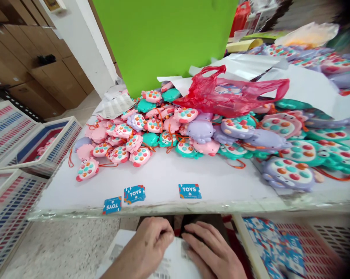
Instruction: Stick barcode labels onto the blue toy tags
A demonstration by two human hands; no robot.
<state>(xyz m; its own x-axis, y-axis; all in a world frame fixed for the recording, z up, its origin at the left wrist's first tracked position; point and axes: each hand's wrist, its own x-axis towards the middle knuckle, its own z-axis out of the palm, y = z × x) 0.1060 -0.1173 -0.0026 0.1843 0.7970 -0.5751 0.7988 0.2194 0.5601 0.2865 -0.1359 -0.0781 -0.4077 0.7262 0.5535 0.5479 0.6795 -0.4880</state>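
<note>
A white printed sheet [164, 267] with barcode-like patches lies low in front of me, below the table edge. My left hand [147, 246] is over its left part, fingers curled in and thumb against them, closed at the sheet's upper edge. Flat across the right side of the sheet rests my right hand [211, 252], its fingers stretched out. On the table just beyond are blue TOYS cards: a single card [190, 191], a small stack [134, 194] and an upside-down card [112, 205]. My fingertips are partly hidden against the sheet.
Animal-shaped pop toys [141, 155] in pink, teal and purple are heaped across the white table [163, 176]. A red plastic bag [235, 97] lies on the heap before a green panel [169, 38]. Plastic baskets [51, 141] stand left; a crate of cards [279, 244] is lower right.
</note>
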